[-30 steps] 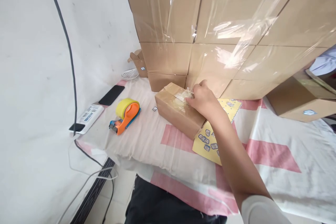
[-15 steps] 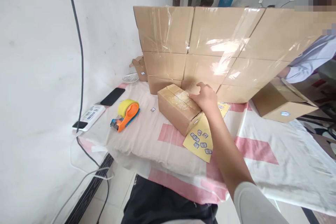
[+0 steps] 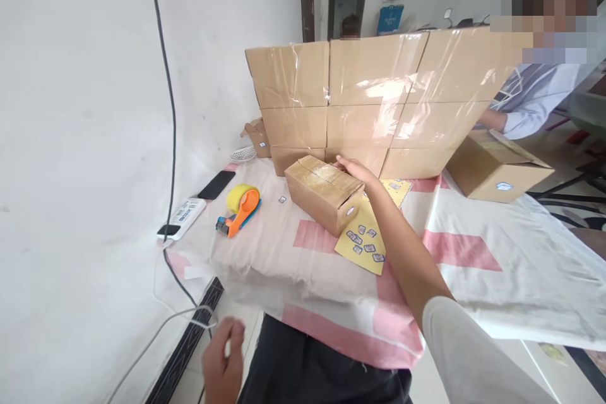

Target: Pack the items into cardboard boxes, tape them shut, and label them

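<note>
Box (image 3: 326, 193) lies on the cloth (image 3: 473, 278) ahead, long axis slanting away leftward; my right hand (image 3: 356, 170) rests flat, fingers together, on its far top edge. Left hand (image 3: 224, 363) hangs low, loosely curled, well apart.

Bed (image 3: 473, 290) carries a box (image 3: 324, 192); left of it a tape gun (image 3: 239, 208), phone (image 3: 216, 184); sticker sheet (image 3: 367, 243) just right; stacked boxes (image 3: 374, 107) behind.

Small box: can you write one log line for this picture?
right hand rests on small box | left hand low, off table | tape dispenser left of box
</note>
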The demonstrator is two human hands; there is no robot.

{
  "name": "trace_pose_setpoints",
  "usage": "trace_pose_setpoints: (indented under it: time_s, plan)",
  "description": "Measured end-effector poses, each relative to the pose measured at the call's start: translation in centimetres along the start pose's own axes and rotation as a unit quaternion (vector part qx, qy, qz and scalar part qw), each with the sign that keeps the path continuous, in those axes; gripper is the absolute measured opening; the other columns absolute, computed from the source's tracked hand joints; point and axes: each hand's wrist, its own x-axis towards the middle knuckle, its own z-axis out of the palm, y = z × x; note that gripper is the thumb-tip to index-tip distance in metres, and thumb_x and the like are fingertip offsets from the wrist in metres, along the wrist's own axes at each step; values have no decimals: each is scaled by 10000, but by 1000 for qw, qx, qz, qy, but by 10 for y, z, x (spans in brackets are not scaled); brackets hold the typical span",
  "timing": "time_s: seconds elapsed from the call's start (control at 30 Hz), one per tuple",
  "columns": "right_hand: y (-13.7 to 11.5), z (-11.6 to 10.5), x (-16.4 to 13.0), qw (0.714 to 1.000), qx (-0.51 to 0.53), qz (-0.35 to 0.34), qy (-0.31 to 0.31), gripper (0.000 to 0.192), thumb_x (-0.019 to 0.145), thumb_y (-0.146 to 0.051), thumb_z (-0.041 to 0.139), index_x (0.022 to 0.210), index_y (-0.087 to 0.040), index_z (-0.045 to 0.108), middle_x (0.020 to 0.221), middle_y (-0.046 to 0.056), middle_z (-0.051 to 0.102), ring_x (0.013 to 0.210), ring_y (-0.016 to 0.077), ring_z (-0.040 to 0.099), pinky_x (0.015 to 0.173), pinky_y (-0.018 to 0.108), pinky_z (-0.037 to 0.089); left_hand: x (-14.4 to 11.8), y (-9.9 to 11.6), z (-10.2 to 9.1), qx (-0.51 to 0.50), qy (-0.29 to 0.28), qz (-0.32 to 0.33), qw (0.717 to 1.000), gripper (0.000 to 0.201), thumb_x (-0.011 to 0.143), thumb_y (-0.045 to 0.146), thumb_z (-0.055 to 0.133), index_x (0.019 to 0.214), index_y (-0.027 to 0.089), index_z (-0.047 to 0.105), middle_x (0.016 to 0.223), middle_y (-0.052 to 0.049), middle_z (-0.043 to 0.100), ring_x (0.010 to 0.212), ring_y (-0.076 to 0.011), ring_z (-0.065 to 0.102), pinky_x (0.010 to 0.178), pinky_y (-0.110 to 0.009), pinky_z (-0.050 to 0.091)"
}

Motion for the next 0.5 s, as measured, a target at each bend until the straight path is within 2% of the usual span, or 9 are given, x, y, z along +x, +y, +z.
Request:
trace_pose_setpoints:
  time_s: [0.03, 0.1, 0.13, 0.2, 0.27, 0.37, 0.43, 0.5]
  plan:
    - [-3, -1, -2, 1000, 6, -2, -13, 483, 945, -600, 538, 972, -158, 731, 1013, 99, 784, 859, 194, 702, 780, 271, 538, 27, 12, 15, -31, 29, 80, 996, 153, 969, 195, 500, 892, 284, 599, 743, 3, 703, 654, -214, 703, 587, -349, 604]
    - [-8, -5, -7, 999, 1, 1, -40, 457, 895, -605, 634, 1006, -177, 747, 1043, 84, 787, 883, 202, 707, 779, 269, 539, 89, 42, 46, -44, 15, 204, 978, 164, 958, 186, 537, 1057, 268, 638, 936, -56, 765, 882, -242, 744, 793, -407, 613]
    - [-11, -7, -10, 999, -8, 5, -50, 424, 862, -579, 694, 1005, -184, 755, 1042, 74, 787, 888, 205, 705, 774, 267, 535, 121, 58, 63, -32, -16, 237, 971, 223, 974, 209, 528, 1162, 256, 637, 1092, -93, 766, 1038, -256, 730, 894, -430, 593]
    - [-15, -10, -12, 997, -28, 16, -64, 363, 806, -506, 782, 974, -184, 768, 1023, 64, 786, 890, 210, 697, 766, 267, 527, 181, 84, 97, 7, -76, 275, 959, 352, 1017, 294, 476, 1338, 226, 604, 1388, -131, 664, 1272, -261, 639, 1054, -458, 522]
    - [-16, -10, -12, 996, -39, 23, -71, 327, 798, -464, 794, 953, -177, 768, 1011, 66, 784, 892, 212, 691, 773, 274, 525, 226, 97, 128, 38, -139, 300, 943, 466, 1042, 382, 429, 1450, 190, 549, 1536, -128, 549, 1425, -270, 519, 1184, -499, 414]
    - [-12, -9, -8, 996, -39, 28, -74, 314, 820, -450, 758, 974, -176, 755, 1018, 67, 780, 894, 207, 690, 793, 283, 529, 256, 93, 159, 36, -190, 312, 930, 476, 1049, 425, 421, 1421, 186, 598, 1474, -102, 615, 1390, -253, 559, 1207, -491, 386]
    - [-9, -8, -4, 996, -40, 29, -80, 311, 832, -445, 736, 1002, -185, 751, 1033, 58, 779, 901, 202, 691, 794, 278, 526, 255, 85, 167, 25, -182, 309, 933, 458, 1049, 420, 428, 1384, 182, 631, 1412, -96, 664, 1328, -247, 609, 1188, -478, 404]
    - [-7, -7, 1, 994, -44, 27, -92, 303, 842, -439, 727, 1018, -194, 757, 1055, 49, 778, 918, 197, 689, 796, 265, 518, 247, 79, 166, 25, -153, 303, 940, 454, 1050, 404, 423, 1372, 168, 641, 1382, -104, 683, 1294, -259, 632, 1169, -484, 414]
